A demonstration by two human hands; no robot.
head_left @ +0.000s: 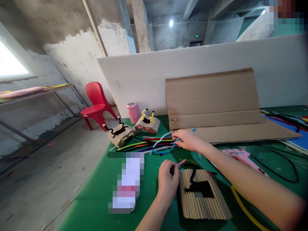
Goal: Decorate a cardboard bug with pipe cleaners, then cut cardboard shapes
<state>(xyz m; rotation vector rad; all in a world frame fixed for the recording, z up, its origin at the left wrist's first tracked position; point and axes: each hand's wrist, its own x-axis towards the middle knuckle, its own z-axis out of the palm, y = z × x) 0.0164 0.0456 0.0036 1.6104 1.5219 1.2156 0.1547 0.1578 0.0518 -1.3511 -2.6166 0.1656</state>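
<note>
My left hand [168,178] is closed, fingers curled, with a short pink stick [182,162] poking out from its fingertips. Just right of it, a corrugated cardboard piece [204,208] lies on the table, with a dark opening and a black fuzzy stem rising from it. Further forward, my right hand [189,140] pinches a blue pipe cleaner [169,150], which bends out on both sides of the fingers. Under and left of those fingers spreads a pile of coloured pipe cleaners [137,145]. Green stems [191,162] lie behind the cardboard piece.
Two finished-looking cardboard shapes with stem feelers, one black [120,136], one yellow [149,125], stand by a pink canister [133,112]. A folded cardboard sheet [214,99] leans behind. A pink glue gun [240,157] lies right, under my forearm's far side. A blurred-out rectangle [128,183] lies left.
</note>
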